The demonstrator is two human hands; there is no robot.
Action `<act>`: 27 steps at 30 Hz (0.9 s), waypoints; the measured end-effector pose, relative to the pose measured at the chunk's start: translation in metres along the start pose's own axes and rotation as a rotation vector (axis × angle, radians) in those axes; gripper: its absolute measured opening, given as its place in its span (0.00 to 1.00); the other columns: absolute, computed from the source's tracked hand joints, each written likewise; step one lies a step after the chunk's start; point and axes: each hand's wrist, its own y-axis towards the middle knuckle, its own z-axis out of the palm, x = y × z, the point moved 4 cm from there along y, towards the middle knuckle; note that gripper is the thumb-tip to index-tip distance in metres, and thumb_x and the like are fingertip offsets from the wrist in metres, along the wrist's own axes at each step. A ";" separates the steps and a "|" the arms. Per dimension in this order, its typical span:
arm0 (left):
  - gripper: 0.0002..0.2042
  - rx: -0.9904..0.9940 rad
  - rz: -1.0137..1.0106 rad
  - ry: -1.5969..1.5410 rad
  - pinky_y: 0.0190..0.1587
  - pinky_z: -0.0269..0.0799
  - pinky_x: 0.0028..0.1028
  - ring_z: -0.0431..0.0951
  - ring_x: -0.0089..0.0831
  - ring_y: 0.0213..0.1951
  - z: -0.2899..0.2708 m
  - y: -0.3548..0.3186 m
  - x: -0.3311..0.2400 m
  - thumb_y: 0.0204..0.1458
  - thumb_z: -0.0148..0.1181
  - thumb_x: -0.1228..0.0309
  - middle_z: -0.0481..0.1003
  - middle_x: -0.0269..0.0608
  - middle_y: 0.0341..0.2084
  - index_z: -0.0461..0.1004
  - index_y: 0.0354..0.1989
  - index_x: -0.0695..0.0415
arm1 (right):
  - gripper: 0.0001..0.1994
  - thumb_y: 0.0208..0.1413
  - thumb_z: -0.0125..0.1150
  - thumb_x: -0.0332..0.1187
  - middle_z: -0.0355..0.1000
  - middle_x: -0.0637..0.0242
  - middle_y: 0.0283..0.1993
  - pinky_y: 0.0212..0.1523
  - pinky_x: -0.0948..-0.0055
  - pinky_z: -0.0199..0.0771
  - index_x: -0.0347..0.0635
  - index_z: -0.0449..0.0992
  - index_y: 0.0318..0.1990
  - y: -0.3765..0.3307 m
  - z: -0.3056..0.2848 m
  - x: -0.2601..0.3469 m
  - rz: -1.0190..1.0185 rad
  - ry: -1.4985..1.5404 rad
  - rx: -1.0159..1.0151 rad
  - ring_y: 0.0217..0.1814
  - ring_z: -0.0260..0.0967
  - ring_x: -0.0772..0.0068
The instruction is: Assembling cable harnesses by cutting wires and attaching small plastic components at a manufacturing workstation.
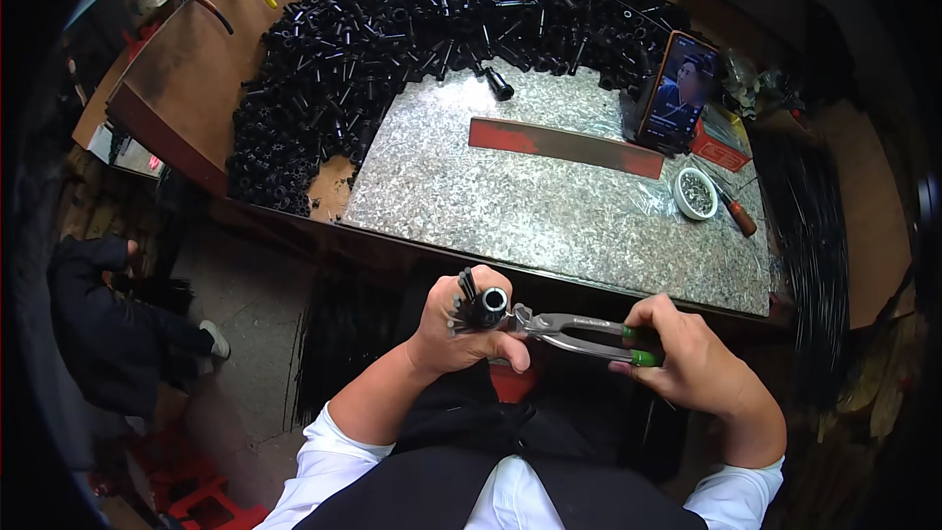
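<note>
In front of my body, my left hand (465, 319) is closed around a black part with a round, bright-rimmed open end (494, 298). Several thin black rods (463, 294) stick out beside it from the same grip. My right hand (687, 344) grips the green-tipped handles of metal pincers (577, 326), which lie nearly level between my hands. The jaws of the pincers meet the black part beside my left thumb; exactly what they bite on is hidden. The handles stand somewhat apart.
Behind the speckled stone slab (432, 191) lies a large heap of black tubular parts (422, 15). A flat bar (564, 147), a phone (677, 88), a white bowl (695, 193) of small metal bits and a screwdriver (741, 216) rest on the slab. Another person (108, 324) sits at left.
</note>
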 end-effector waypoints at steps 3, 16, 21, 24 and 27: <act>0.26 0.100 0.037 0.057 0.25 0.66 0.22 0.70 0.20 0.23 0.001 0.002 -0.008 0.25 0.79 0.57 0.70 0.31 0.20 0.69 0.26 0.58 | 0.22 0.44 0.73 0.31 0.72 0.61 0.27 0.30 0.71 0.71 0.37 0.64 0.41 -0.001 0.006 -0.007 0.090 0.155 0.128 0.28 0.73 0.62; 0.40 0.118 -0.019 0.028 0.26 0.63 0.16 0.67 0.13 0.24 -0.004 0.006 -0.012 0.24 0.71 0.43 0.67 0.27 0.17 0.61 0.40 0.60 | 0.20 0.38 0.63 0.15 0.66 0.53 0.38 0.36 0.62 0.67 0.39 0.60 0.36 0.018 0.025 -0.003 -0.354 -0.275 -0.403 0.35 0.67 0.55; 0.39 0.097 0.078 0.121 0.25 0.63 0.17 0.67 0.14 0.22 -0.005 0.007 -0.014 0.26 0.71 0.44 0.67 0.26 0.14 0.61 0.40 0.59 | 0.19 0.38 0.61 0.16 0.65 0.52 0.40 0.38 0.56 0.66 0.39 0.60 0.36 0.024 0.019 0.011 -0.361 -0.380 -0.475 0.38 0.65 0.51; 0.39 0.094 0.150 0.195 0.27 0.64 0.17 0.66 0.14 0.21 -0.007 0.004 -0.010 0.27 0.71 0.44 0.66 0.25 0.14 0.60 0.41 0.60 | 0.18 0.38 0.62 0.16 0.65 0.53 0.37 0.36 0.58 0.67 0.39 0.60 0.35 0.026 0.014 0.012 -0.380 -0.400 -0.444 0.35 0.66 0.52; 0.39 0.047 0.129 0.175 0.29 0.63 0.18 0.65 0.15 0.22 -0.006 0.000 -0.008 0.28 0.71 0.44 0.66 0.26 0.16 0.61 0.42 0.59 | 0.18 0.38 0.62 0.17 0.66 0.54 0.34 0.33 0.60 0.68 0.39 0.60 0.34 0.022 0.013 0.010 -0.340 -0.378 -0.361 0.32 0.66 0.53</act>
